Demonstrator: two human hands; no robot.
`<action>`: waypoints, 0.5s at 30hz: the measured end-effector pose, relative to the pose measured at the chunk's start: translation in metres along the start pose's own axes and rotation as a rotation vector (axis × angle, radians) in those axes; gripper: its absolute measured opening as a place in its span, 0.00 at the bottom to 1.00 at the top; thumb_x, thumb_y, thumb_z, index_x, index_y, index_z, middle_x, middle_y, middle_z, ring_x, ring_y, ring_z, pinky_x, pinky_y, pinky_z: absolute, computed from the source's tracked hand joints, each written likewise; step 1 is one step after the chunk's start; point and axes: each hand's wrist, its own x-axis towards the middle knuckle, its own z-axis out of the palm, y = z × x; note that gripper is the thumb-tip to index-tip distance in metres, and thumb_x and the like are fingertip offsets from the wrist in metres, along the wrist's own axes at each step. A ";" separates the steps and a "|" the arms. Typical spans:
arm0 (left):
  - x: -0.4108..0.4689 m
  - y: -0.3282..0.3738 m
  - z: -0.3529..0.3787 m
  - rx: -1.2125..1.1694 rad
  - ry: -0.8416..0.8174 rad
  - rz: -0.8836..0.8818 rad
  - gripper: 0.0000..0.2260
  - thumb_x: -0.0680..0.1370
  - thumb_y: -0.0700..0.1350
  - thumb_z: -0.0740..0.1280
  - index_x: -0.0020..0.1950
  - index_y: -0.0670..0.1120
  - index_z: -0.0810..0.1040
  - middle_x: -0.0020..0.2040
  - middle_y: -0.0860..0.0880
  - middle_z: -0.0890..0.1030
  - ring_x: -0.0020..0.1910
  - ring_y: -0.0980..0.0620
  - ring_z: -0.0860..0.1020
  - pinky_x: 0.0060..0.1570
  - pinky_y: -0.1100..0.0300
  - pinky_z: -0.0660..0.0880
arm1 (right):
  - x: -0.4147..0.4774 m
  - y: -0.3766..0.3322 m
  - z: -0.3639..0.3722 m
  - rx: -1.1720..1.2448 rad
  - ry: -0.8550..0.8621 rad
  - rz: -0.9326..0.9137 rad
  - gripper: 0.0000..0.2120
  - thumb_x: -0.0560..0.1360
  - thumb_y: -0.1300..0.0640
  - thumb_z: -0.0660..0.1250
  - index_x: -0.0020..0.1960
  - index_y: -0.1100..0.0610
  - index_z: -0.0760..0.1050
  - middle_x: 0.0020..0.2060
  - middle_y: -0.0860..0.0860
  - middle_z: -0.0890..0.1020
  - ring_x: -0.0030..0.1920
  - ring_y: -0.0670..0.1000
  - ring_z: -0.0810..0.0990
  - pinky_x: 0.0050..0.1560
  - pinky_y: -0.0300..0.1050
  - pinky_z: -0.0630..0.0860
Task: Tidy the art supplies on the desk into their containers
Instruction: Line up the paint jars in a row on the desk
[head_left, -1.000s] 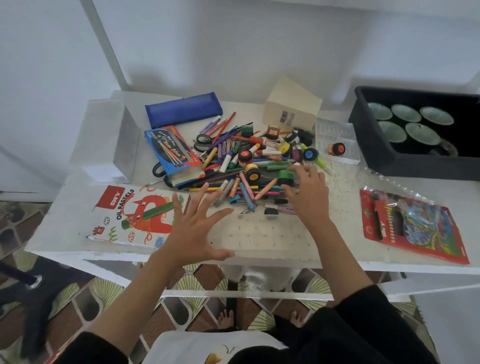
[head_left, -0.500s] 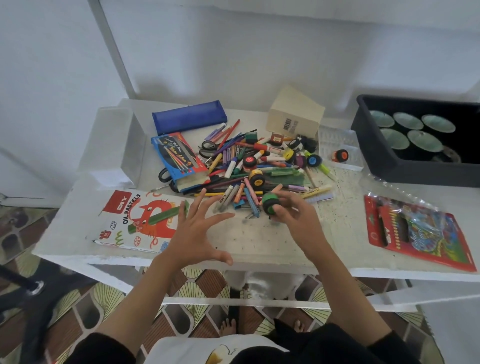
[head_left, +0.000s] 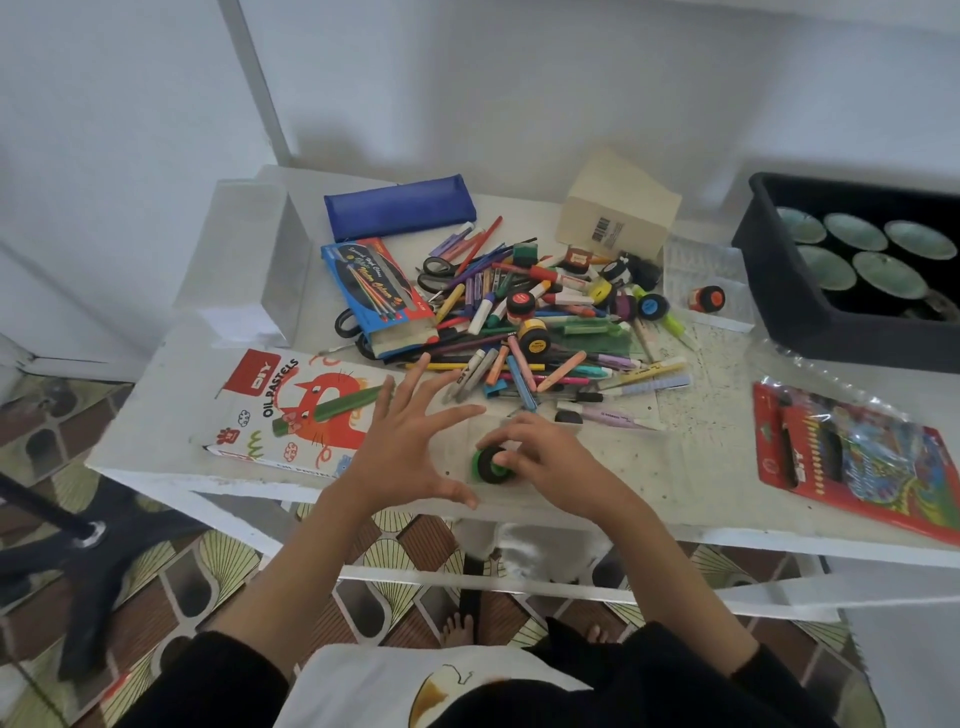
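Observation:
A heap of pens, markers, pastels, scissors and small paint pots (head_left: 540, 332) covers the middle of the white desk (head_left: 691, 457). My right hand (head_left: 550, 457) grips a green-lidded paint pot (head_left: 488, 466) just above the desk's front edge. My left hand (head_left: 410, 441) hovers beside it with fingers spread, holding nothing. An oil pastels box (head_left: 291, 410) lies at the front left. A blue pencil case (head_left: 400, 207) and a blue watercolour pencil box (head_left: 379, 296) lie behind it.
A black bin (head_left: 779, 291) with several pale round cups stands at the back right. A red pack of coloured pencils (head_left: 852, 457) lies front right. A cream box (head_left: 618, 208), a clear tray (head_left: 711, 280) with an orange-lidded pot (head_left: 705, 299), and a white box (head_left: 249, 260) stand around the heap.
My right hand reached into the heap, took the green-lidded pot and drew it back toward the front edge. My left hand stayed hovering with fingers spread.

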 end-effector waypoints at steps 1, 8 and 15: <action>0.000 0.000 0.000 0.000 0.000 0.001 0.43 0.57 0.79 0.61 0.68 0.61 0.70 0.75 0.51 0.59 0.77 0.49 0.42 0.71 0.36 0.42 | 0.002 -0.001 0.001 -0.046 -0.031 -0.002 0.10 0.78 0.59 0.63 0.58 0.54 0.78 0.52 0.49 0.74 0.49 0.46 0.74 0.48 0.29 0.69; 0.000 0.000 -0.001 0.004 -0.023 -0.010 0.43 0.57 0.79 0.62 0.69 0.61 0.69 0.76 0.51 0.58 0.77 0.49 0.40 0.72 0.37 0.41 | 0.013 -0.012 0.005 -0.121 -0.036 0.053 0.06 0.76 0.57 0.66 0.53 0.54 0.77 0.47 0.50 0.77 0.39 0.45 0.75 0.44 0.37 0.72; 0.001 -0.001 0.000 0.014 -0.034 -0.016 0.43 0.57 0.78 0.63 0.69 0.61 0.69 0.76 0.52 0.58 0.77 0.50 0.40 0.72 0.38 0.40 | 0.013 -0.010 0.008 -0.113 0.045 0.037 0.05 0.75 0.59 0.68 0.50 0.56 0.81 0.44 0.49 0.78 0.39 0.44 0.75 0.47 0.40 0.75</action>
